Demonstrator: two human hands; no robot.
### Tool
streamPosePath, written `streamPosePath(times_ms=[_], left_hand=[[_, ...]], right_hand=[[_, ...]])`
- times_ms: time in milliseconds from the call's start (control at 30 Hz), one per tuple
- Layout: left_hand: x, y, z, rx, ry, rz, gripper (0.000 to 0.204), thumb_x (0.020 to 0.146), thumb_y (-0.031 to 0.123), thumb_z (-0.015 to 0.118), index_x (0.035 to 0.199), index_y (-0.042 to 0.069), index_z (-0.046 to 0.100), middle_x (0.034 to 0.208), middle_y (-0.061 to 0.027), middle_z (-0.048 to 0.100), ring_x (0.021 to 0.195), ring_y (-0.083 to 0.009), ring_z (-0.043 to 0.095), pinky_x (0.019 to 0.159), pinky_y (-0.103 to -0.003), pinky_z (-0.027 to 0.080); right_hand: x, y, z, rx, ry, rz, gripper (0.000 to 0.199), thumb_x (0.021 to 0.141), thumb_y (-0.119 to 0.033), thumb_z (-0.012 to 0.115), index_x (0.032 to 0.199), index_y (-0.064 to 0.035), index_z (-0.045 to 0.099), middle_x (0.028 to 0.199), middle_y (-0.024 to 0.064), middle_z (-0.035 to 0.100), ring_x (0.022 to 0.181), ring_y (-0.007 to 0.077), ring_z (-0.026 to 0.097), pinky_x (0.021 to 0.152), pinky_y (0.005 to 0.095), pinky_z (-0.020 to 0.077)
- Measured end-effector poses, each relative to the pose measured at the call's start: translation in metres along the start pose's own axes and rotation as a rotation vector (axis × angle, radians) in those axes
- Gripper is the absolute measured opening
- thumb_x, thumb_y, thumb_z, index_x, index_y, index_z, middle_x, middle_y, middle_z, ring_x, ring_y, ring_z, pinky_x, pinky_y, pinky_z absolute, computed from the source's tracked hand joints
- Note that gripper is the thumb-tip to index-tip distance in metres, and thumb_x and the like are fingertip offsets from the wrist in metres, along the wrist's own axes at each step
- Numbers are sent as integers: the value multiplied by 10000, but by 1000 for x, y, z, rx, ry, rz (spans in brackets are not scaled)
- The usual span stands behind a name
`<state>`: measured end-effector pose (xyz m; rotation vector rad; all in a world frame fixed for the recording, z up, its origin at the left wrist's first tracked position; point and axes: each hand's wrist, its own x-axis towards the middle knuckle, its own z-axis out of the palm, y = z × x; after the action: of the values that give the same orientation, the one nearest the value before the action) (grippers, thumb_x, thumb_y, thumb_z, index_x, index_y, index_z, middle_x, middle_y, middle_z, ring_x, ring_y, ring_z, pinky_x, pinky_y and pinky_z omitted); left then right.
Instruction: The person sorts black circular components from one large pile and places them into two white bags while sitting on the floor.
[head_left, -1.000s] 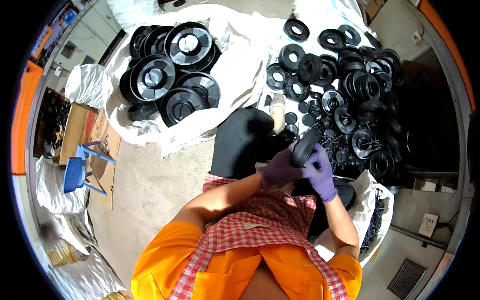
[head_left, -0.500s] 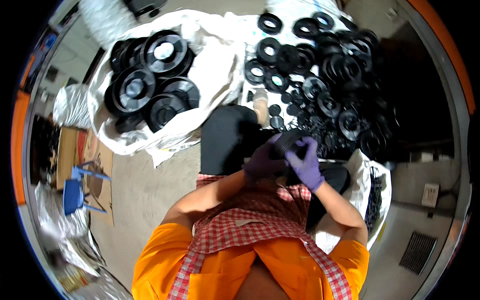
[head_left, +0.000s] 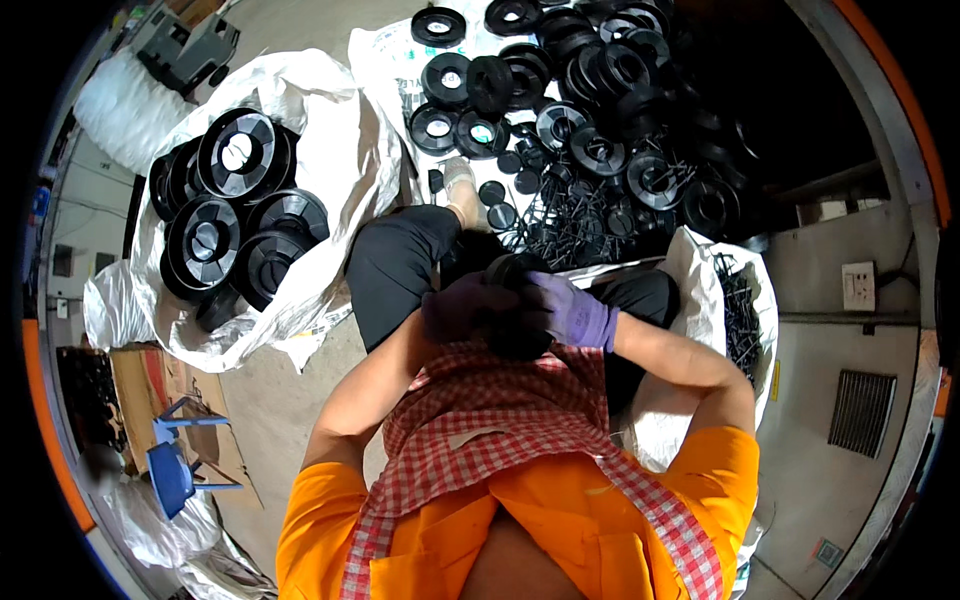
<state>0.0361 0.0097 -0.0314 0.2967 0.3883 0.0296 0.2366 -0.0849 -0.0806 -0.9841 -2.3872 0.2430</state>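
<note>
In front of my lap, a black round plastic spool part (head_left: 522,340) is between my two purple-gloved hands. My left hand (head_left: 462,305) grips its left side, with the fingers partly lost in shadow. My right hand (head_left: 572,308) closes over it from the right. Dark ribs or edges of the part show above and below the gloves; its exact form is hard to make out. Just beyond my knees lie black spool flanges (head_left: 599,150), round black caps (head_left: 502,216) and a heap of thin black rods (head_left: 560,215).
At the left, a large white woven sack (head_left: 345,170) holds several black spools (head_left: 205,240). Beside my right thigh stands a white sack (head_left: 690,270) of black rods (head_left: 738,310). A blue chair (head_left: 172,475) stands at the lower left, near flattened cardboard (head_left: 140,390).
Both hands have drawn in closer to my body with the spool part, and it has turned, showing more of its dark underside. My view has shifted, so the surroundings sit differently.
</note>
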Motion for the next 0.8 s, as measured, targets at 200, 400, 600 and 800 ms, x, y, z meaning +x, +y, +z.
streamPosePath(times_ms=[200, 400, 600, 800], left_hand=[[19, -17, -14, 601, 219, 339, 588, 731, -10, 697, 1267, 32, 460, 1143, -90, 581, 1004, -196, 585, 862, -350, 491], [29, -30, -53, 1019, 299, 623, 843, 733, 71, 734, 1431, 77, 262, 1281, -80, 500, 1120, -156, 514, 893, -320, 458], [12, 12, -18, 641, 232, 204, 448, 791, 120, 662, 1205, 23, 520, 1040, -63, 610, 947, -140, 566, 765, -285, 482], [17, 17, -52, 165, 144, -62, 311, 881, 200, 567, 1141, 29, 566, 959, -60, 630, 854, -174, 598, 762, -312, 500]], right_hand=[[4, 3, 15, 448, 169, 708, 492, 728, -162, 715, 1140, -15, 491, 1132, 181, 515, 1049, 319, 535, 879, 389, 466], [18, 10, 37, 1336, 307, 874, 461, 802, -19, 631, 1223, -35, 443, 1156, 102, 508, 1059, 192, 524, 907, 315, 455], [18, 10, 20, 896, 357, 502, 370, 778, -69, 603, 1131, -55, 493, 1146, 138, 513, 1071, 271, 516, 914, 380, 448], [29, 18, 16, 92, 44, -323, 226, 724, -160, 632, 926, -70, 588, 998, 162, 559, 928, 365, 553, 814, 426, 472]])
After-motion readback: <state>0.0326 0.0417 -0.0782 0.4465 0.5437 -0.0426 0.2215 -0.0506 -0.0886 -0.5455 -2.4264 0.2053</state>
